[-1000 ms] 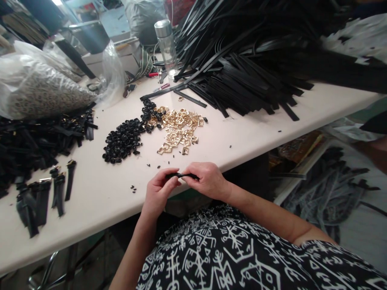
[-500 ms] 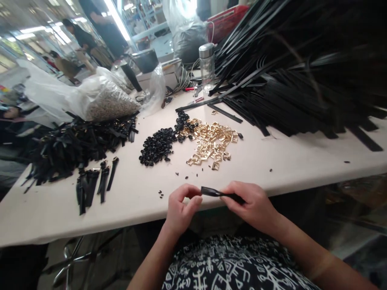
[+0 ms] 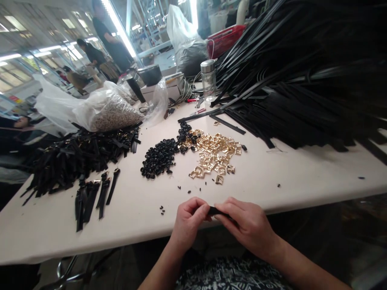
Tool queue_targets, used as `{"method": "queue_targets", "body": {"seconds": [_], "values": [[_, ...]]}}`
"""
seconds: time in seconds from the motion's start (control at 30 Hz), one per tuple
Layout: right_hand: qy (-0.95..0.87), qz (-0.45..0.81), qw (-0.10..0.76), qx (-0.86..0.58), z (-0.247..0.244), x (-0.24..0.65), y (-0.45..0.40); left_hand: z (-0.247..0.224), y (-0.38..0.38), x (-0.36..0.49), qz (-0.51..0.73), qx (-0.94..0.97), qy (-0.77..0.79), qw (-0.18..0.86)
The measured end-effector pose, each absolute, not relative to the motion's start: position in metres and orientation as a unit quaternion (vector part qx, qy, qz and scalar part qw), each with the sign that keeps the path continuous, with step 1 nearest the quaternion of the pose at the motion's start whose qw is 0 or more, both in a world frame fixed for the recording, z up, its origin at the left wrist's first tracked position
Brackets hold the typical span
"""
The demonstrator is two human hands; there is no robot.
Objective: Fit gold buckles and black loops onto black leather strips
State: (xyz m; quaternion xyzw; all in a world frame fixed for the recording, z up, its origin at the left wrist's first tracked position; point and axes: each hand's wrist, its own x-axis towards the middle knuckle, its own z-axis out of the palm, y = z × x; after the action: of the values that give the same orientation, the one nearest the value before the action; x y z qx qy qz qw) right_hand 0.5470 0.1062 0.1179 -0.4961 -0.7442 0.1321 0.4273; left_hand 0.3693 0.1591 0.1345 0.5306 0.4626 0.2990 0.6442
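A short black strap (image 3: pixel 215 211) is stretched between my two hands at the table's front edge. My left hand (image 3: pixel 190 219) pinches one end between thumb and fingers. My right hand (image 3: pixel 246 221) grips the other part, covering most of it. Beyond my hands lies a heap of gold square buckles (image 3: pixel 216 151). Left of it sits a pile of small black loops (image 3: pixel 159 158). A few tiny dark bits (image 3: pixel 162 210) are scattered near my left hand. Several black straps with gold buckles (image 3: pixel 104 195) lie in a row farther left.
Finished-looking buckled straps form a big black heap (image 3: pixel 81 155) at left, under a clear plastic bag (image 3: pixel 105 110) of small pieces. Long black strips (image 3: pixel 290 108) spread over the right side. A glass bottle (image 3: pixel 208 82) stands at the back, near a red basket (image 3: pixel 225 40).
My left hand has closed on the end of the black strap, and my hands have drawn closer together. The view has tilted up, so the table appears lower.
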Motion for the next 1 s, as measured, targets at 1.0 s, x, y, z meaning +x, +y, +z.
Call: {"method": "queue_targets", "body": {"seconds": [1.0], "values": [[-0.668, 0.180, 0.388, -0.609, 0.097, 0.593, 0.120, 0.143, 0.314, 0.392, 0.307, 0.648, 0.441, 0.539]]}}
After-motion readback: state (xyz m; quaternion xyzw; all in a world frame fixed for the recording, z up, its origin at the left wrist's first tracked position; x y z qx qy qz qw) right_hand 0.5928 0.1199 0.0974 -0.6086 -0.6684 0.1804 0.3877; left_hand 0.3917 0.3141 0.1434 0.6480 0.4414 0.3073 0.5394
